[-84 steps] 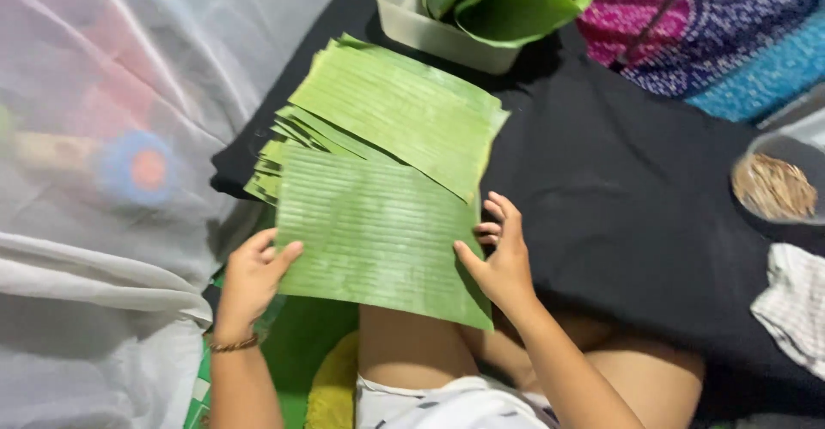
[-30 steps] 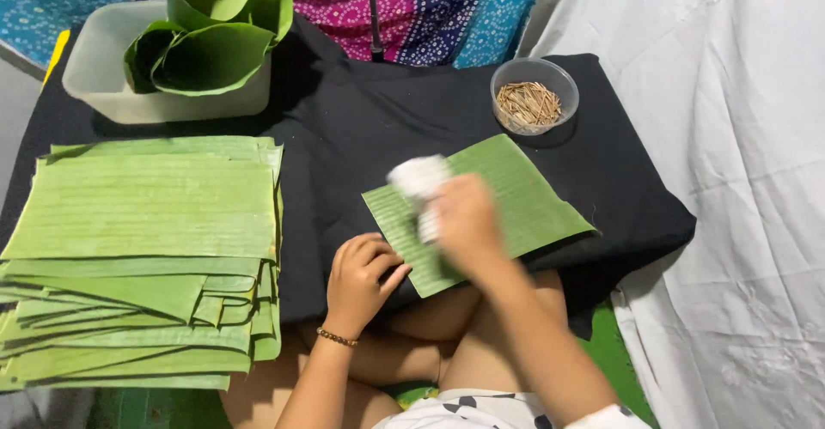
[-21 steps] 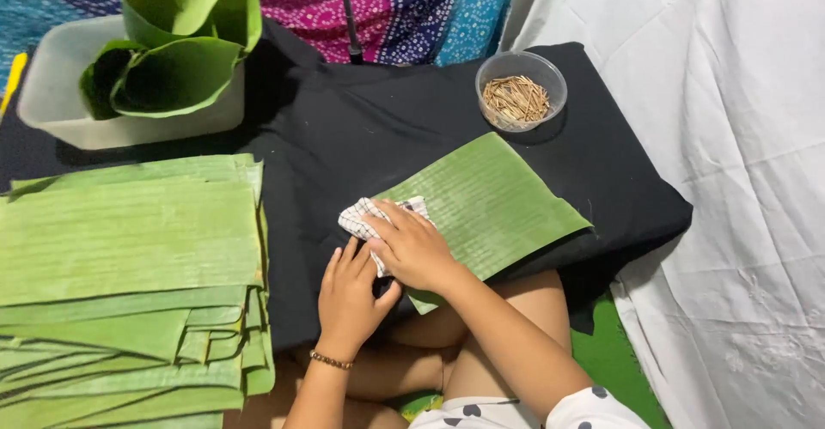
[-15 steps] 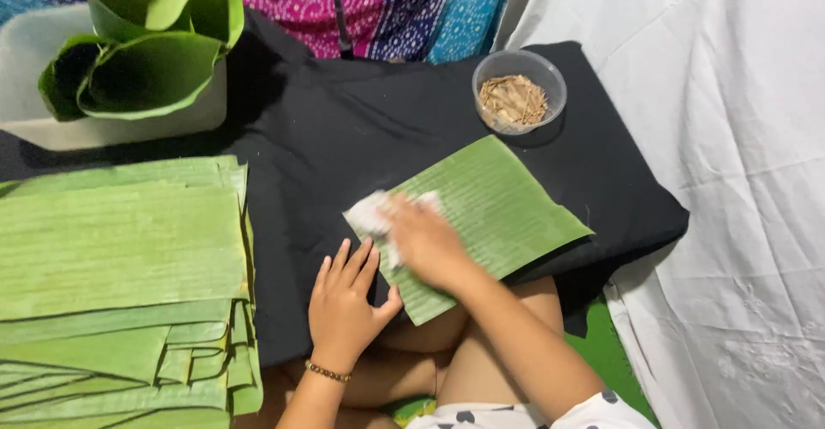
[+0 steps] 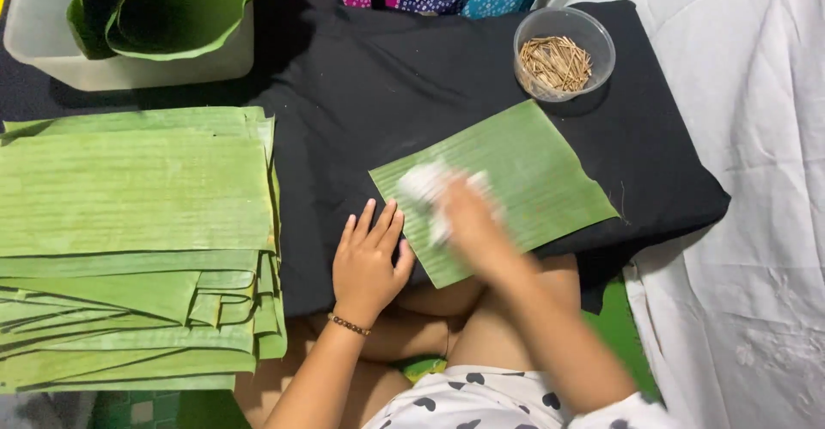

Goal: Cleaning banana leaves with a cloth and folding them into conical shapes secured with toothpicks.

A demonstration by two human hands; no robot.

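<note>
**Cloth on a single banana leaf, one hand bracing its edge**

A single cut banana leaf [image 5: 507, 184] lies on the black cloth [image 5: 387, 94] that covers the work surface, right of centre and close to the near edge, its near-left corner reaching the edge above the person's knees. The leaf is roughly rectangular and sits skewed: its long axis runs from near-left up to far-right, toward the small clear bowl of wooden picks [image 5: 563, 51] at the far-right corner of the cloth.

The right hand [image 5: 468, 223] is over the near-left part of this leaf and is blurred. It is curled around a white cloth [image 5: 423, 184], which shows just beyond the fingers, toward the leaf's left edge; how tightly it is held cannot be made out. The forearm comes in from the near-right, crossing the leaf's near edge, so most of the leaf lies ahead and to the right of the hand, along that long axis.

The left hand [image 5: 369, 257] lies flat, palm down, fingers spread and pointing away from the body. It holds nothing. It rests on the black cloth just beside the leaf's left edge, the thumb touching or nearly touching it; a bead bracelet sits at the wrist.

Well to the left, a thick stack of leaves [image 5: 137, 231] fills the left side. A pale tub [image 5: 51, 42] with curled leaves stands at the far-left corner.
</note>
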